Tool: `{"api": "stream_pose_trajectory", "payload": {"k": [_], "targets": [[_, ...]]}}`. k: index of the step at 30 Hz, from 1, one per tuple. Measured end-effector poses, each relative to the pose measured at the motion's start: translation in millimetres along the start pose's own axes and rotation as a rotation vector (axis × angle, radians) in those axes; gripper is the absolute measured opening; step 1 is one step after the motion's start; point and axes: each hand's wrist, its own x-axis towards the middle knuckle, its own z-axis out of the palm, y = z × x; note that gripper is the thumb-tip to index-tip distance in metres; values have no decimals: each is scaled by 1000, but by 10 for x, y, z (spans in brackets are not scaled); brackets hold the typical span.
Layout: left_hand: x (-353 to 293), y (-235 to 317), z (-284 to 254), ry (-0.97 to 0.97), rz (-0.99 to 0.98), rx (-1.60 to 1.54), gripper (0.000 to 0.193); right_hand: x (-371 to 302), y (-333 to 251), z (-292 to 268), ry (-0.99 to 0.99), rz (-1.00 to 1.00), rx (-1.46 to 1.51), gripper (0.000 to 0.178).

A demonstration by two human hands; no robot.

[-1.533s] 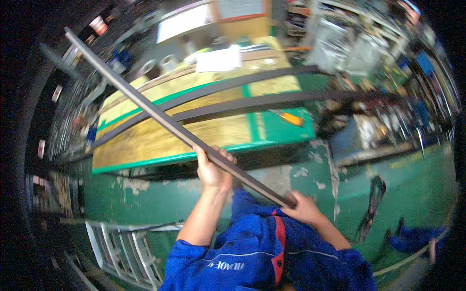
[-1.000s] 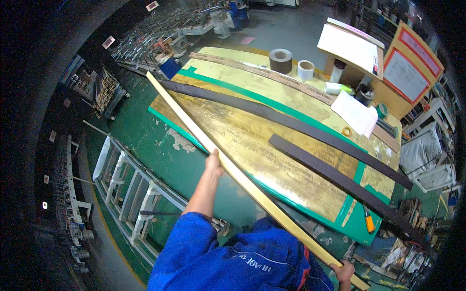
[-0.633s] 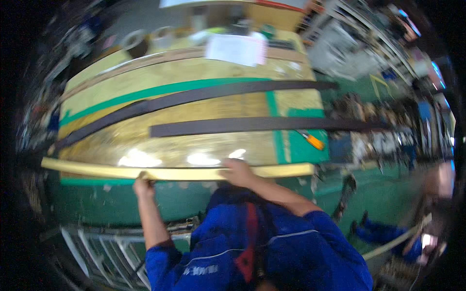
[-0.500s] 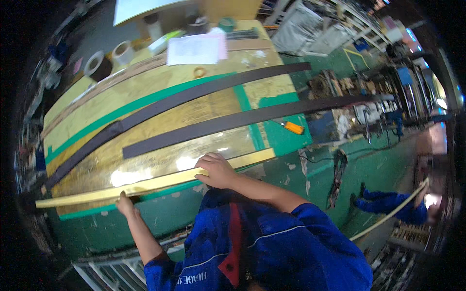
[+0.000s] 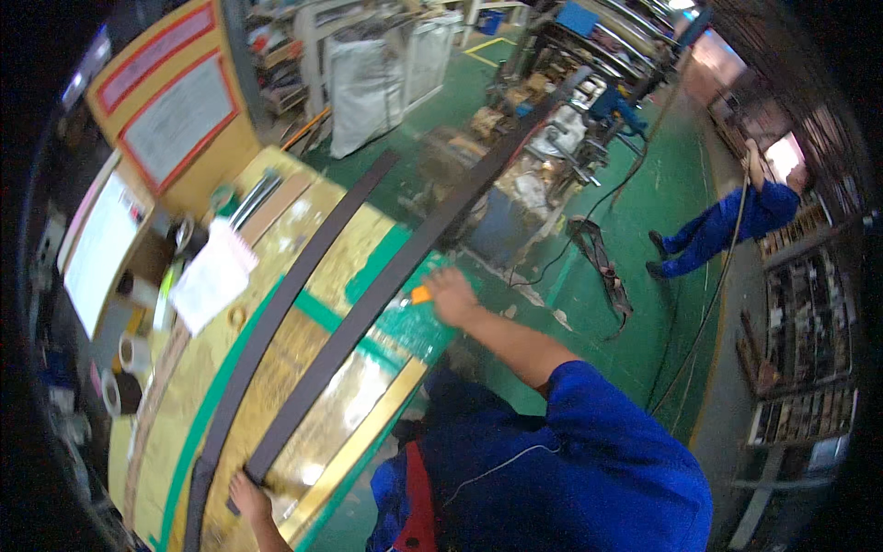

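Note:
At the table's near right corner, my right hand (image 5: pixel 451 296) closes over the orange handle of a small tool (image 5: pixel 420 294); most of the handle is hidden under the fingers. My left hand (image 5: pixel 250 499) is at the near end of a long flat dark brown strip (image 5: pixel 368 299), fingers curled at its edge. That strip runs across the table and out over its far right edge toward a machine. A second dark strip (image 5: pixel 267 322) lies to its left, slightly curved. Along the near edge rests a pale yellow strip (image 5: pixel 368 439), with neither hand on it.
Green tape bands (image 5: pixel 317 311) mark the yellowish table (image 5: pixel 198 405). Papers (image 5: pixel 213 276), a tape roll (image 5: pixel 236 316) and larger rolls (image 5: pixel 120 391) stand at its left. A machine (image 5: pixel 561 138) is beyond. On the right another person in blue (image 5: pixel 727 225) holds a long thin strip.
My view has turned to the right. Both hands have left the pale yellow strip: the right moved to the orange-handled tool, the left to the dark strip's near end.

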Motion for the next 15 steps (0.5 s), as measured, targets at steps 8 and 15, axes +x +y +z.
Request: {"api": "stream_pose_trajectory", "payload": {"k": [8,15], "targets": [[213,949,-677,138,180,-137,23,-531,698,-319,-245,14,381,25],[917,2987,-1469,-62,448,-489,53,-1612,1498,-138,-464,250,724,46]]}}
